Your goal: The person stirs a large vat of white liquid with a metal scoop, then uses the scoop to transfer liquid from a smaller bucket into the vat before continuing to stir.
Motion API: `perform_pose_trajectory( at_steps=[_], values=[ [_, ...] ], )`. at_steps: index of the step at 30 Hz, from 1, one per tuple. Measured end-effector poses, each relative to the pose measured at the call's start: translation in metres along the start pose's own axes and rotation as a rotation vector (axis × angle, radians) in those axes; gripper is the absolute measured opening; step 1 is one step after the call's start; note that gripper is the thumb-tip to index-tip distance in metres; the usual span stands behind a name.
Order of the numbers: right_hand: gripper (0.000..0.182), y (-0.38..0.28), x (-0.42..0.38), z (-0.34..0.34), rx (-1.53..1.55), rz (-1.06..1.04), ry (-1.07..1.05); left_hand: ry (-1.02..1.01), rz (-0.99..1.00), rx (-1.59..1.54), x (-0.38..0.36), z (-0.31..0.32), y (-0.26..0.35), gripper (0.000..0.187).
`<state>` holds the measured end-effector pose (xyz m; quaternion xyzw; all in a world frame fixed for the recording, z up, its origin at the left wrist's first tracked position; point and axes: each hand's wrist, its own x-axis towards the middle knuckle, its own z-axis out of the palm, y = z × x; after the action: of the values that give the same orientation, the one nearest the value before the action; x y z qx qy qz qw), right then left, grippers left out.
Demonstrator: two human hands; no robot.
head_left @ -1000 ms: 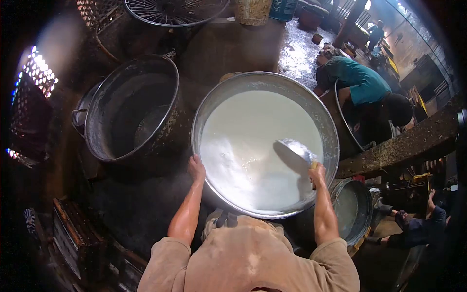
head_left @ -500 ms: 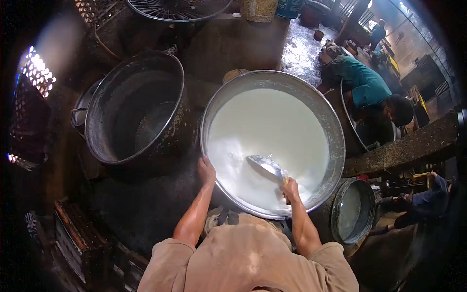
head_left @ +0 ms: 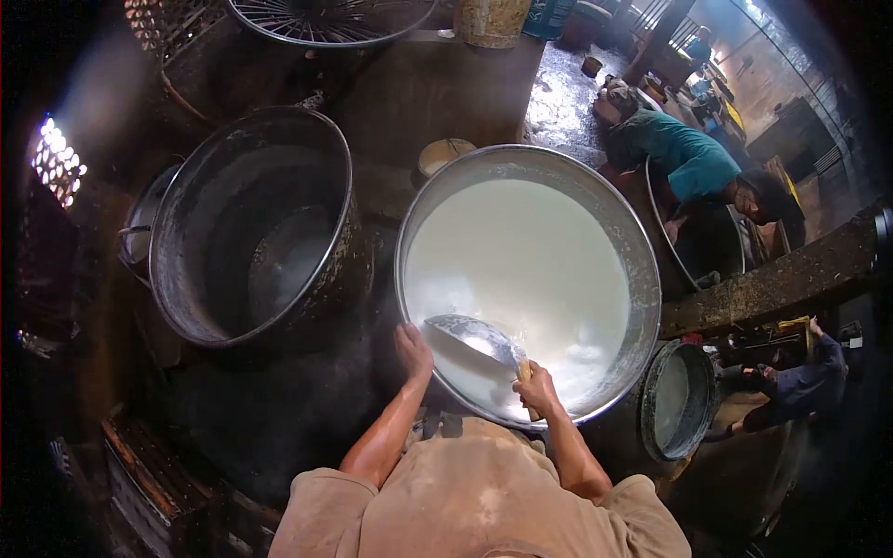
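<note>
My right hand (head_left: pixel 538 390) is closed around the yellowish-brown handle (head_left: pixel 524 370) of a shiny silver metal scoop (head_left: pixel 473 335). The scoop's long axis runs slantwise: the handle end comes near and right, toward me, while the rounded tip points left and far. Its broad, curved head looks bright and mottled with pale glints. It is at the near left part of the milky white liquid (head_left: pixel 530 242) in a wide round silver metal basin (head_left: pixel 643 279). My left hand (head_left: pixel 414 351) touches the basin's left rim; I cannot tell whether its fingers curl. A deep grey metal pot (head_left: pixel 186 298) stands left.
</note>
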<state>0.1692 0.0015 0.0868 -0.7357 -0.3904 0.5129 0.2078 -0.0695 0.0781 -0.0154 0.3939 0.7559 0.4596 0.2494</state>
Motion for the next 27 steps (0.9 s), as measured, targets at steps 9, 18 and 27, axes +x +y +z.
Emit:
perform_pose_trajectory(
  at_steps=[9, 18, 27],
  values=[
    [0.037, -0.143, 0.036, -0.044, -0.285, -0.291, 0.11, -0.013, 0.048, -0.067, -0.004, -0.005, 0.014, 0.034],
    [0.026, -0.114, 0.184, 0.001, -0.532, -0.306, 0.254, 0.028, 0.093, 0.037, -0.003, -0.004, 0.015, 0.034],
    [0.023, -0.021, 0.156, -0.007, -0.705, -0.203, 0.174, 0.067, 0.084, 0.107, -0.003, -0.003, 0.02, 0.036]
  ],
)
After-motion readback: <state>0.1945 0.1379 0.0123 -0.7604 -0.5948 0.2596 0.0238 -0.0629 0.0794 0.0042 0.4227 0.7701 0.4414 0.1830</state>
